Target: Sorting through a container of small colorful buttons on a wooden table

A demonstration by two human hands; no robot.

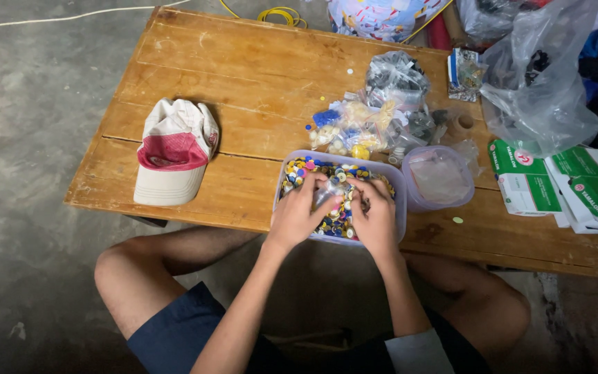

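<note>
A clear plastic tub full of small colourful buttons stands at the near edge of a low wooden table. Both hands are over it. My left hand and my right hand together grip a small clear plastic bag of buttons held just above the pile. The fingers of both hands pinch the bag's top.
The tub's clear lid lies to its right. Several small bags of buttons pile behind it. A white and red cap lies at the left. Green-white boxes and a big clear bag sit at the right.
</note>
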